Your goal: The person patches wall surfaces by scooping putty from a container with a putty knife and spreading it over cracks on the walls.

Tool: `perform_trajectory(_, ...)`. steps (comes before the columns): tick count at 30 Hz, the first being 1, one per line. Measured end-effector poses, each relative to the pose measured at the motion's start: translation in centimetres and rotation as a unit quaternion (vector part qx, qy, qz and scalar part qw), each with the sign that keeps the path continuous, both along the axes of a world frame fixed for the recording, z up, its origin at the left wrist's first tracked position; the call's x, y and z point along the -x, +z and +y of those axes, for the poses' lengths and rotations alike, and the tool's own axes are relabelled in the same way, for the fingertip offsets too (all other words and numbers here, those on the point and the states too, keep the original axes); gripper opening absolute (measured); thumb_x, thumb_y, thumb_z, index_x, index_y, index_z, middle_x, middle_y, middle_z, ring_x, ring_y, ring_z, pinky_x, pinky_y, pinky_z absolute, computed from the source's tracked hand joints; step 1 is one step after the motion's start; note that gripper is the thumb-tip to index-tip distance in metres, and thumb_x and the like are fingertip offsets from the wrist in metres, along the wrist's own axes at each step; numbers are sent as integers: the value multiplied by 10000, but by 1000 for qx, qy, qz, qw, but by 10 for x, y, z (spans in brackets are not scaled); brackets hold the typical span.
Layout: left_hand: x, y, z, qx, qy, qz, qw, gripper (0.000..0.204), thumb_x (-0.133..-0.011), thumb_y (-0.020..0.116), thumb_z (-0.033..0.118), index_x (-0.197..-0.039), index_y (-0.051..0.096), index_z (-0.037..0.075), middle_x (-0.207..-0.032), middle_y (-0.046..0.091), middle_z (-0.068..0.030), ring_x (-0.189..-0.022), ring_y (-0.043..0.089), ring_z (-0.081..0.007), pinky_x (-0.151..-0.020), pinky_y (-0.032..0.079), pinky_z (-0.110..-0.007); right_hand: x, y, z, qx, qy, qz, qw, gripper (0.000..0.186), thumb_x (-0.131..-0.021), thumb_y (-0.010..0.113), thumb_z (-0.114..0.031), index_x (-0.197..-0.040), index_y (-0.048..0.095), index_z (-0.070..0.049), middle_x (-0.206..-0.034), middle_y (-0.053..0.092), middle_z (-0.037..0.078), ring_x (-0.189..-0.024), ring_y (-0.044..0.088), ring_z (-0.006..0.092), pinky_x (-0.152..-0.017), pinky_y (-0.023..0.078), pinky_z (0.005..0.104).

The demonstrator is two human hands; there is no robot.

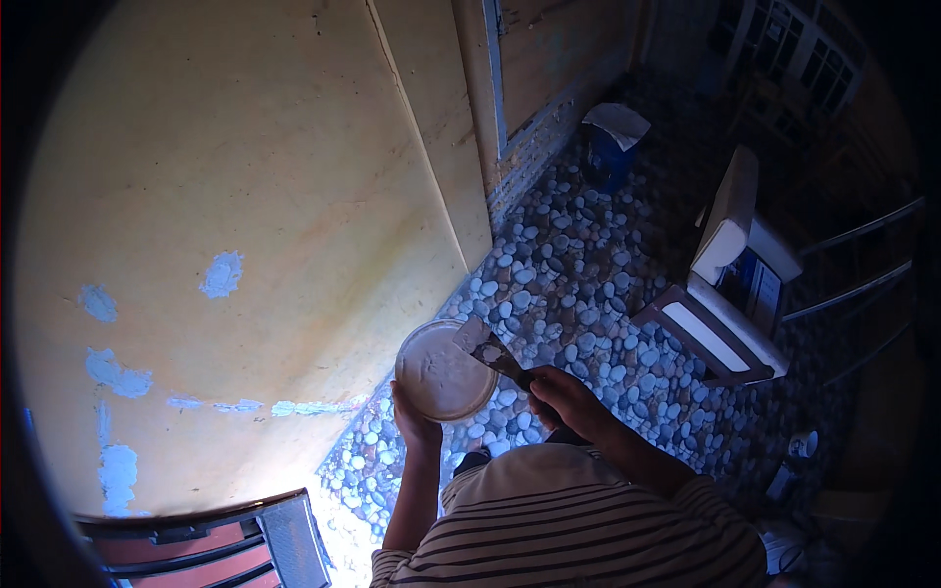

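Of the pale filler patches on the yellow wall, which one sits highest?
The lone patch near the wall's middle sits highest; it stands apart, up and right of the other patches clustered along the left edge and the low streak.

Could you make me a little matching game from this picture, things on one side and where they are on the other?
Things:
1. round plate of filler
2. putty knife
3. blue bin
4. pale patches

Places:
A. on the yellow wall
B. in the right hand
C. on the pebble floor by the door
D. held up by the left hand

Pairs: 1-D, 2-B, 3-C, 4-A
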State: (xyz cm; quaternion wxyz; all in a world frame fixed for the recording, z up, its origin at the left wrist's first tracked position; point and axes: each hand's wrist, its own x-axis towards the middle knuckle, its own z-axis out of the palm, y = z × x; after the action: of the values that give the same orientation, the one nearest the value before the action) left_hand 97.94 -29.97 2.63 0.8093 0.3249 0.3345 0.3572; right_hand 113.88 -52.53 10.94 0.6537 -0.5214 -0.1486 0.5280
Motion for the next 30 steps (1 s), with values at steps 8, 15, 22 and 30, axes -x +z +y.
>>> perform_trajectory(8, -98, 22, -49, -30, 51, -13, 998, 558, -1083, 337, 456, -1346, 522, 0, -1270, 607, -132, -1156, 603, -232, -1023, 471, -376, -123, 24, -25, -22, 48, -41, 998, 248, -1064, 488, -203, -1242, 500, -31, -843, 607, 36, -606, 586, 92, -489, 416, 234)
perform_trajectory(15, -158, 28, -51, -41, 31, -6, 999, 554, -1086, 343, 423, -1406, 463, -13, -1337, 573, -161, -1222, 575, -272, -1083, 436, -411, -182, 22, -23, -5, 65, -21, 998, 266, -1056, 489, -199, -1259, 502, -28, -846, 610, 53, -582, 574, 101, -480, 419, 240)
perform_trajectory(22, -224, 35, -11, -34, 72, -9, 997, 596, -1086, 328, 467, -1340, 522, -36, -1280, 608, -152, -1171, 592, -208, -1001, 476, -338, -272, 57, 4, 76, 59, -249, 964, 284, -1030, 538, -178, -1274, 553, -35, -748, 645, 39, -565, 573, 71, -485, 407, 235)
perform_trajectory(30, -281, 39, 35, 1, 146, -46, 988, 565, -1080, 395, 450, -1339, 529, -33, -1282, 604, -144, -1146, 600, -203, -1009, 468, -327, -333, 83, 74, 144, 205, -395, 884, 216, -998, 591, -165, -1162, 623, -28, -718, 661, 45, -594, 593, 83, -530, 433, 259)
